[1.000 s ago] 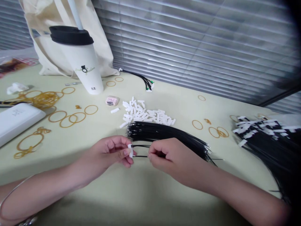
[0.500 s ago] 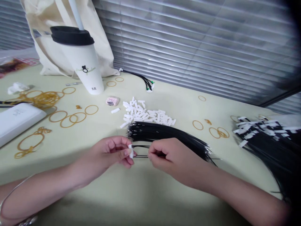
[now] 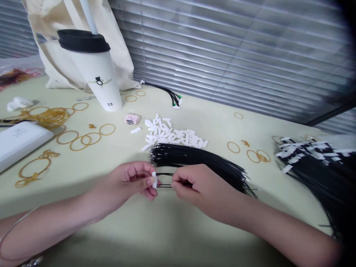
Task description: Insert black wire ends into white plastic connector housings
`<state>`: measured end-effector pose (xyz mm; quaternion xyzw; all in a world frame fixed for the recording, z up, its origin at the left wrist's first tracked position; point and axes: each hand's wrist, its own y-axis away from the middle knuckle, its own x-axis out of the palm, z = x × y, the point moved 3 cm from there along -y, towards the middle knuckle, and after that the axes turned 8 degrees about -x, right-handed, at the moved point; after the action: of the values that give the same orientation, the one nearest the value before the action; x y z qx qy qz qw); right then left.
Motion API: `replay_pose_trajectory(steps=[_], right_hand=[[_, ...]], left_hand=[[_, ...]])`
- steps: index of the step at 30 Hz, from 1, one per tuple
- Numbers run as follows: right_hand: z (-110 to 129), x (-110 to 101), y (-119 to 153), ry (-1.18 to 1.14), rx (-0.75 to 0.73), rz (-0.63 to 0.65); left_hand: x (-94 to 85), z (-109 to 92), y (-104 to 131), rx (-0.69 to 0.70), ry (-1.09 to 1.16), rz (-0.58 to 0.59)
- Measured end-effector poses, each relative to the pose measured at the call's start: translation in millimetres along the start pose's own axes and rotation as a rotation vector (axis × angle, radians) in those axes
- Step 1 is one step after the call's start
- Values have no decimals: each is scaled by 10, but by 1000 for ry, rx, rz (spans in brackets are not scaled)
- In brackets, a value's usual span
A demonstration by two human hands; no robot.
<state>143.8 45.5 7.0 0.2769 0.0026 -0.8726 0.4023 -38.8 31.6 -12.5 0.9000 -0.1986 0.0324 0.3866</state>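
Note:
Between the thumb and fingers of my left hand [image 3: 136, 180] is a small white connector housing [image 3: 154, 179]. Black wires [image 3: 164, 185] run from it to the right, into my right hand [image 3: 191, 183], whose fingers are pinched round them. The wire ends inside the housing are too small to make out. Just behind my hands lies a bundle of loose black wires [image 3: 191, 154] with bare metal tips. A heap of white connector housings [image 3: 172, 132] sits beyond that bundle.
Finished-looking wire bunches [image 3: 314, 174] with white ends lie at right. Rubber bands [image 3: 52, 118], a white power bank [image 3: 25, 144] and a lidded cup [image 3: 102, 78] stand on the left. A cloth bag [image 3: 122, 59] and window blinds [image 3: 217, 48] are behind. A pink wrapped piece [image 3: 132, 119] lies near the housings.
My right hand has shifted slightly left along the wires, closer to the connector housing. My left hand keeps its hold almost unmoved.

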Motion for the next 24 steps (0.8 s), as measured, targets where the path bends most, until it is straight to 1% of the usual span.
replay_pose_trajectory(steps=[5,8,13,17,19,21,22,24], right_hand=[[58,-13,-35,60,-4,-22],[59,-54,-41,122,-31,-41],[-23,-107,-18,387,-132,-25],[-61,-171,-8,474,-173,-37],[-50,-208,-6,499,-223,-60],[-18,-243,7,509,-317,-94],[4,-264,21,502,-366,-124],[58,-314,66,455,-432,-234]], left_hand=[[8,-5,-4,-21,-15,9],[6,-15,-7,-5,35,15],[-26,-13,-9,-23,194,-12],[-48,-5,-7,-15,237,-4],[-55,-7,-7,-9,246,-6],[-54,-15,-7,-8,248,-8],[-51,-21,-8,-11,247,-9],[-44,-30,-9,-14,239,-14]])
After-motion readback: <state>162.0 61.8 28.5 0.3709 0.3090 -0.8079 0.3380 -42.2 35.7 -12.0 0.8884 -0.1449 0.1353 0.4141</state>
